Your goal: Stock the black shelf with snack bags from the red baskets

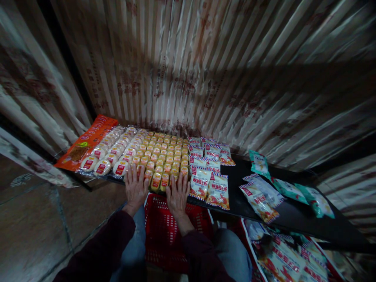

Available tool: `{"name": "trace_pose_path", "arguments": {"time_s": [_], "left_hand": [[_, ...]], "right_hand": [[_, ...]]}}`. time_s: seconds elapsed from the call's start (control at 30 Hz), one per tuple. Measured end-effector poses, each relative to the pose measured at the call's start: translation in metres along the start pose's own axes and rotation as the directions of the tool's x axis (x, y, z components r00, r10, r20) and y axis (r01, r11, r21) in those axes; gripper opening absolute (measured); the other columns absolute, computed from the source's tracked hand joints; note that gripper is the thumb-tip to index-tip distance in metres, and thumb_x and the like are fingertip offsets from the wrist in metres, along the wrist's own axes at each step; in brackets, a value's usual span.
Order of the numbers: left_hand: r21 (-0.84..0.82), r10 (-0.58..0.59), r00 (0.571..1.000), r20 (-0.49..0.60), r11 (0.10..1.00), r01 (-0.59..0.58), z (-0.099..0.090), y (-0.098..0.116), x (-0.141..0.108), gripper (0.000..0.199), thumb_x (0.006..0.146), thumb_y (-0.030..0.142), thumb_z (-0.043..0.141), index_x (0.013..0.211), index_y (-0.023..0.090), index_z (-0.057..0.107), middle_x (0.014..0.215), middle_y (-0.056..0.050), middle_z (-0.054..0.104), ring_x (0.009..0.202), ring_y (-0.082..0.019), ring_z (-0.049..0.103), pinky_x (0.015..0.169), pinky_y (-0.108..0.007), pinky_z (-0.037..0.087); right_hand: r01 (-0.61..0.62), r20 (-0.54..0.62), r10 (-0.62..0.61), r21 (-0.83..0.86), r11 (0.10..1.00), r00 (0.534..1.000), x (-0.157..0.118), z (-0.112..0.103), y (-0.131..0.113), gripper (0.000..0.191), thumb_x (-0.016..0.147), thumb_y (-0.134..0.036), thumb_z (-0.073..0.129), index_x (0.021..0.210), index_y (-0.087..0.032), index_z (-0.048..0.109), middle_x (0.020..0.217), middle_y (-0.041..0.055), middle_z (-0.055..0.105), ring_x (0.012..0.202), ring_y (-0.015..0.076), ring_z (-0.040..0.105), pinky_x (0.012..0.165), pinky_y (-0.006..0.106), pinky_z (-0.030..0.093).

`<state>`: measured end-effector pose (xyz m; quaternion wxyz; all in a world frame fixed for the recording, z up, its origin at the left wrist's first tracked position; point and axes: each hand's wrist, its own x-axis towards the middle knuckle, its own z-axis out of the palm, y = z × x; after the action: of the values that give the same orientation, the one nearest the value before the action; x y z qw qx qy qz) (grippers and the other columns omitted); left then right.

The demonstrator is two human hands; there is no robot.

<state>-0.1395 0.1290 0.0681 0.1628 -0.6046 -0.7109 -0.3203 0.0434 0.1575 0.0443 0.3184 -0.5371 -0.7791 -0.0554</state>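
Several rows of small yellow wrapped cakes (161, 156) lie side by side on a black shelf (235, 184). My left hand (136, 188) rests with fingers outstretched on the front left part of these rows, close to the round white wrapped pastries (120, 168). At the front right of the yellow rows is my right hand (178, 194), fingers stretched and touching the front packs. White snack bags (217, 189) with red lettering and striped edges are just right of it. Neither hand is wrapped round anything.
An orange bag (85, 143) lies at the shelf's left end. Loose snack bags (260, 201) and green packets (289, 190) are to the right. Below are a red basket (176, 219) between my knees and a container of bags (284, 258). Striped sheeting (188, 70) hangs behind.
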Motion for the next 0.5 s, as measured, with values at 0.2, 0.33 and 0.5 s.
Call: {"name": "trace_pose_path", "arguments": {"time_s": [0.2, 0.33, 0.5], "left_hand": [[-0.006, -0.035, 0.999, 0.019, 0.999, 0.035, 0.012, -0.034, -0.008, 0.056, 0.094, 0.030, 0.037, 0.147, 0.016, 0.029, 0.158, -0.015, 0.008, 0.145, -0.033, 0.007, 0.112, -0.059, 0.022], [-0.047, 0.015, 0.999, 0.044, 0.999, -0.013, 0.018, -0.037, -0.009, 0.057, 0.093, 0.029, 0.037, 0.148, 0.017, 0.025, 0.158, -0.013, 0.007, 0.146, -0.031, 0.007, 0.114, -0.056, 0.021], [-0.025, 0.034, 0.998, 0.048, 0.999, -0.033, 0.022, -0.040, -0.002, 0.058, 0.093, 0.029, 0.037, 0.149, 0.018, 0.025, 0.158, -0.012, 0.006, 0.146, -0.030, 0.005, 0.114, -0.055, 0.020]], "right_hand": [[0.054, 0.011, -0.054, 0.018, 0.998, 0.998, 0.008, -0.004, -0.013, 0.058, 0.091, -0.044, 0.050, 0.145, -0.026, 0.035, 0.158, 0.0088, 0.017, 0.145, 0.0323, 0.009, 0.112, 0.057, 0.017], [0.057, 0.022, -0.057, 0.004, 0.998, 0.998, 0.011, 0.000, -0.018, 0.058, 0.092, -0.042, 0.050, 0.146, -0.026, 0.034, 0.158, 0.0093, 0.017, 0.145, 0.0321, 0.011, 0.111, 0.057, 0.018], [0.058, 0.033, -0.057, -0.008, 0.998, 0.998, 0.010, 0.006, -0.017, 0.054, 0.093, -0.038, 0.048, 0.145, -0.026, 0.037, 0.158, 0.0097, 0.016, 0.145, 0.0315, 0.011, 0.110, 0.055, 0.020]]}}
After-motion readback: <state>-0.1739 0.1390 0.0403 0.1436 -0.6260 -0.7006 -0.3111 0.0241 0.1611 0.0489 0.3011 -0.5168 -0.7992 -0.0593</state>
